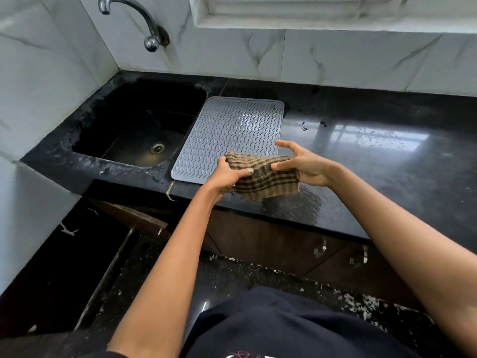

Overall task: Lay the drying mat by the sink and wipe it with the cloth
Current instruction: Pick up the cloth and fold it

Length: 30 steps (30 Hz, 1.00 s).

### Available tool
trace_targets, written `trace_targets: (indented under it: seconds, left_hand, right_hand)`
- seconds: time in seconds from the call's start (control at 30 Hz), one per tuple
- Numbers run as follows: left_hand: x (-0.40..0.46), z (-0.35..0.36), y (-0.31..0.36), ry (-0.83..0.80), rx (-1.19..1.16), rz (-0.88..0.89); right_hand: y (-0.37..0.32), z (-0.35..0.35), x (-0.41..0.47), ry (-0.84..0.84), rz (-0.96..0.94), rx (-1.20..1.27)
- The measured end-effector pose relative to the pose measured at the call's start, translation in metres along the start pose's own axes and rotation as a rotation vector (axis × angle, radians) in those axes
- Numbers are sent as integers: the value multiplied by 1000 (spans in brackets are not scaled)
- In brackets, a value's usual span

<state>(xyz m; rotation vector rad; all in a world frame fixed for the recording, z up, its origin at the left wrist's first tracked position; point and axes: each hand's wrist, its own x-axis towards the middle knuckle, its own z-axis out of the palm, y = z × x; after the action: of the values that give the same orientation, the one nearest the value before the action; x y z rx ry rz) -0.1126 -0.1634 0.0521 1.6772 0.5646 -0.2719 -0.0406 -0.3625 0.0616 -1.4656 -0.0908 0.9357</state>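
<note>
A grey ridged drying mat (229,133) lies flat on the black counter, right beside the sink (139,125). A brown checked cloth (263,177) is held up between both hands over the mat's near right corner and the counter's front edge. My left hand (227,175) grips the cloth's left side, thumb on top. On the cloth's right side, my right hand (303,164) pinches it with the thumb while the index finger sticks out. The cloth hides the mat's near right corner.
A chrome tap (136,19) curves out of the tiled wall above the sink. The black counter (374,151) stretches to the right with water drops and a damp patch near its front edge. Below are cabinet doors with metal handles (358,257).
</note>
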Motion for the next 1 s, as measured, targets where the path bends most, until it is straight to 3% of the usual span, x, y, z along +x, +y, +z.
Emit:
trace_targets:
  seconds: [0.1, 0.3, 0.5, 0.63, 0.73, 0.87, 0.93, 1.0]
  left_hand:
    - [3, -12, -1, 50, 32, 37]
    - [2, -29, 8, -48, 303, 83]
    - [9, -41, 5, 162, 532, 185]
    - [6, -56, 8, -63, 234, 161]
    - [6, -60, 9, -192, -78, 36]
    - [13, -57, 11, -177, -213, -51]
    - [14, -55, 12, -199, -224, -63]
    - [13, -53, 12, -276, -293, -88]
  right_hand:
    - [-5, 5, 4, -1, -64, -92]
    - [-22, 17, 7, 59, -70, -381]
    - [-42, 33, 11, 80, 29, -696]
    - [-59, 38, 6, 18, 109, -684]
    - [-61, 48, 8, 102, 81, -713]
    - [-46, 72, 13, 371, -306, -989]
    - [-37, 86, 10, 284, -437, -935]
    - [-23, 99, 10, 125, -367, -894]
